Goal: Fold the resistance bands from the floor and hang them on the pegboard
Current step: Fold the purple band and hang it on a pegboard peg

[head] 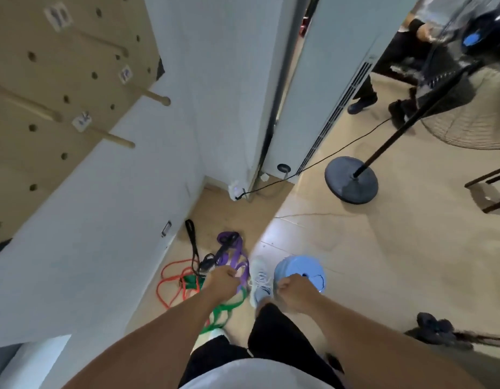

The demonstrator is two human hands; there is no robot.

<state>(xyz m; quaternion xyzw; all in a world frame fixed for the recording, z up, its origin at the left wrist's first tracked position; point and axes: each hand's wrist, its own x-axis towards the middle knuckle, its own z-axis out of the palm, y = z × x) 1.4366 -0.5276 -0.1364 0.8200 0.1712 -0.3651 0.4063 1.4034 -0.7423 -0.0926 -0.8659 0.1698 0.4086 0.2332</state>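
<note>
The left hand (223,284) reaches down into the pile of resistance bands on the floor (369,262), its fingers curled round the purple band (232,255) at its near end — that is the only grip on anything. The right hand (292,292) hangs beside it as a loose fist holding nothing, just in front of the blue disc (299,272). The purple band's long axis runs away from the left hand toward the wall, with the black strap (192,242) alongside it, the green band (223,307) under the wrist and the red band (171,282) further left. The left hand is plainly nearer; lifting should pull purple free of the tangle. The pegboard (60,80), with its wooden pegs (116,140), stands up and to the left — well apart from the bands. A standing fan's base (351,179) sits on the pale floor to the right.
</note>
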